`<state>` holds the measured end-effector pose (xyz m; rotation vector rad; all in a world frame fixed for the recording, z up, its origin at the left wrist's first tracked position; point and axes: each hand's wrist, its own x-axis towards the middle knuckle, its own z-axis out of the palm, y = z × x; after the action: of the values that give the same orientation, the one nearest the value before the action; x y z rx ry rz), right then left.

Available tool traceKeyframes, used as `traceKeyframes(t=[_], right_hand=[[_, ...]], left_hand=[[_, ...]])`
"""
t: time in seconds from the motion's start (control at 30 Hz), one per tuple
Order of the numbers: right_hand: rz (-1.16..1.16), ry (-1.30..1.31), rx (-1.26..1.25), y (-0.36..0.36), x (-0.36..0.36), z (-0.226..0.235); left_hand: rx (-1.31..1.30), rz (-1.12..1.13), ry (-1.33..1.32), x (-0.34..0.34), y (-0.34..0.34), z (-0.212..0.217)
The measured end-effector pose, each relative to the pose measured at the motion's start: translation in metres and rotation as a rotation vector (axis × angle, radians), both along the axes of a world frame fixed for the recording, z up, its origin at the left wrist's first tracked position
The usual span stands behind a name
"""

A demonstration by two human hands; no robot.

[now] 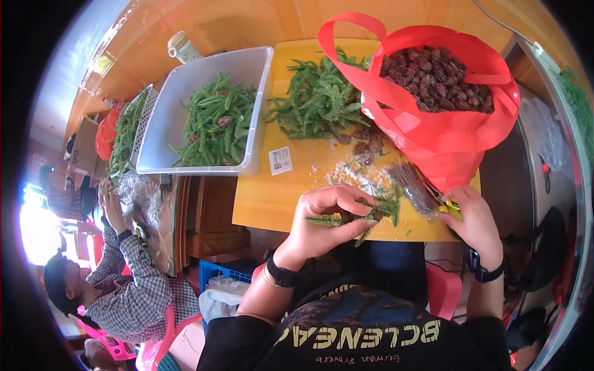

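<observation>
My left hand (322,216) pinches a green artificial pine sprig (388,205) above the front of the yellow table. A dark bit shows among its needles, too covered to name. At the table's front right, my right hand (475,221) is closed around the yellow-handled pliers (451,208). Their jaws point toward a bundle of thin brown stems (408,183) in a clear wrapper, lying just left of that hand. Several loose pine cones (366,150) lie beyond the sprig, beside scattered white crumbs (357,175).
A red bag (455,139) full of pine cones stands at the back right. Green sprigs (318,99) are heaped behind. At left is a clear plastic bin (253,162) of pine sprigs, with a white label (280,161) nearby. A co-worker (133,290) sits at far left.
</observation>
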<state>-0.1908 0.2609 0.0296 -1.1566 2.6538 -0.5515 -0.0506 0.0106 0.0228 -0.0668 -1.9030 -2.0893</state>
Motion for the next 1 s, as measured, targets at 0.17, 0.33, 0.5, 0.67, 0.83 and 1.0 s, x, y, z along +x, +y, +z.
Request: traceKeyframes(t=[0.17, 0.33, 0.5, 0.67, 0.83, 1.0], right_hand=[[-0.064, -0.014, 0.165, 0.035, -0.006, -0.042], [-0.013, 0.037, 0.022, 0.03, -0.002, -0.05], [-0.01, 0.062, -0.056, 0.047, 0.005, -0.06], [-0.029, 0.048, -0.088, 0.067, 0.003, -0.049], [-0.256, -0.53, -0.244, 0.093, 0.008, -0.016], [-0.159, -0.578, -0.486, 0.051, 0.023, 0.048]], left_hand=[[0.269, -0.106, 0.003, -0.005, -0.005, 0.002], [0.349, -0.181, 0.142, 0.001, -0.011, 0.004], [0.465, -0.285, 0.128, -0.001, -0.005, 0.006], [0.462, -0.262, 0.13, 0.011, -0.005, 0.004], [0.504, -0.304, 0.127, 0.0, -0.009, 0.008], [0.609, -0.393, 0.106, -0.001, -0.008, 0.008]])
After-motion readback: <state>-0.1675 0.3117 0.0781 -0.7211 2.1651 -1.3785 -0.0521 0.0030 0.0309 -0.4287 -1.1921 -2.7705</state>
